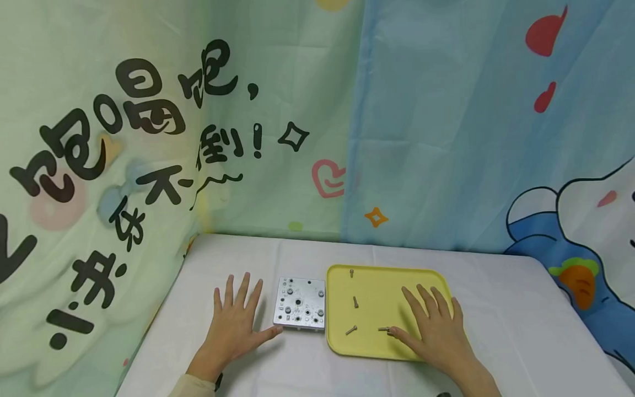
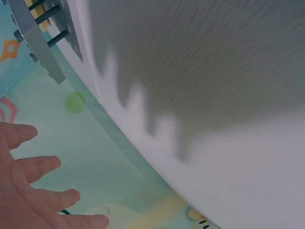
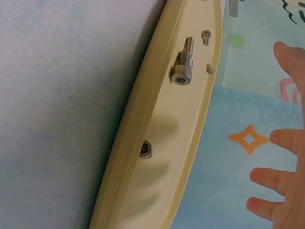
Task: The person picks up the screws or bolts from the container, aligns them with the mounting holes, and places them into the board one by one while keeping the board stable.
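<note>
Two bare hands lie flat on a white-clothed surface (image 1: 521,331), fingers spread and straight, neither grip holding anything. At left, the left hand (image 1: 233,325) rests on the cloth, its thumb tip touching the near corner of a square metal plate (image 1: 300,304) drilled with holes and fitted with bolts. At right, the right hand (image 1: 434,331) lies palm down inside a yellow tray (image 1: 342,344), its thumb tip just beside one of four loose screws; that screw (image 1: 383,329) sits near the tray's front edge, another screw (image 1: 351,330) lies to its left, and two more lie farther back. Plate and tray sit side by side, edges almost touching. Behind the surface hang cartoon-printed curtains, a green curtain (image 1: 149,138) with black characters and a blue curtain (image 1: 471,121).
</note>
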`<state>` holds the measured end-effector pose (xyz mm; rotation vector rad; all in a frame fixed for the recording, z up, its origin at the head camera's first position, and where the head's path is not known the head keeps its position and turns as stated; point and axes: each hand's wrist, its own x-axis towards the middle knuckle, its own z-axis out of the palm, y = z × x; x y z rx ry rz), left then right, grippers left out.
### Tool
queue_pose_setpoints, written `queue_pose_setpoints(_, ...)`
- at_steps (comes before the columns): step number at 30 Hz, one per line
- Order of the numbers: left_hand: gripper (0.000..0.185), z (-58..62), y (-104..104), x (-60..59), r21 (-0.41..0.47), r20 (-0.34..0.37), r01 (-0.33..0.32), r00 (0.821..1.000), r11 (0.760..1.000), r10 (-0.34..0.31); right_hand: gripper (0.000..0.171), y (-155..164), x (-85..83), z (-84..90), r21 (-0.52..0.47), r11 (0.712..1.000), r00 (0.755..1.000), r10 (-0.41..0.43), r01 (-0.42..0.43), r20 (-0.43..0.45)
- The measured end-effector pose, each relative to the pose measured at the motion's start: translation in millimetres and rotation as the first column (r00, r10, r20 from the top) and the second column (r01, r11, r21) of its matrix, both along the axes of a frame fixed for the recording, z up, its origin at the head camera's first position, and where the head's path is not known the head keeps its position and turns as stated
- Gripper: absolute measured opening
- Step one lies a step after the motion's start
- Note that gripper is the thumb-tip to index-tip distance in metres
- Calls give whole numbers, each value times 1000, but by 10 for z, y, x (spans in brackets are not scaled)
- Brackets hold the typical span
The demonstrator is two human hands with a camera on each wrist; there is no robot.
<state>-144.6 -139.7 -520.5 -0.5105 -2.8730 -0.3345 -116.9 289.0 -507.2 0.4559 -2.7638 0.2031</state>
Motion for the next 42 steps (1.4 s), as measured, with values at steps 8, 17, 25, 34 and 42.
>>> queue_pose_setpoints(8, 109, -15, 5, -13, 4, -4, 12, 1000, 1000, -12, 81, -20, 36, 66, -10, 1000, 999, -18, 18, 38)
queue_pose_setpoints(17, 105, -59, 55, -63, 29, 18, 50, 999, 998, -51, 64, -16, 73, 6, -40, 999, 1000, 5, -4, 22)
queue_pose_setpoints(25, 105, -92, 146, -146, 79, 92, 87, 991, 993, -94, 56, -25, 91, -113, -92, 994, 998, 62, -62, 5)
queue_pose_setpoints(34, 107, -171, 250, -249, 92, 172, 118, 976, 989, -133, 40, -45, 125, -153, -121, 991, 991, 76, -62, 109)
queue_pose_setpoints(42, 114, -150, 294, -312, 85, 273, 95, 955, 992, -115, 33, -48, 118, -213, -129, 990, 987, 80, -62, 139)
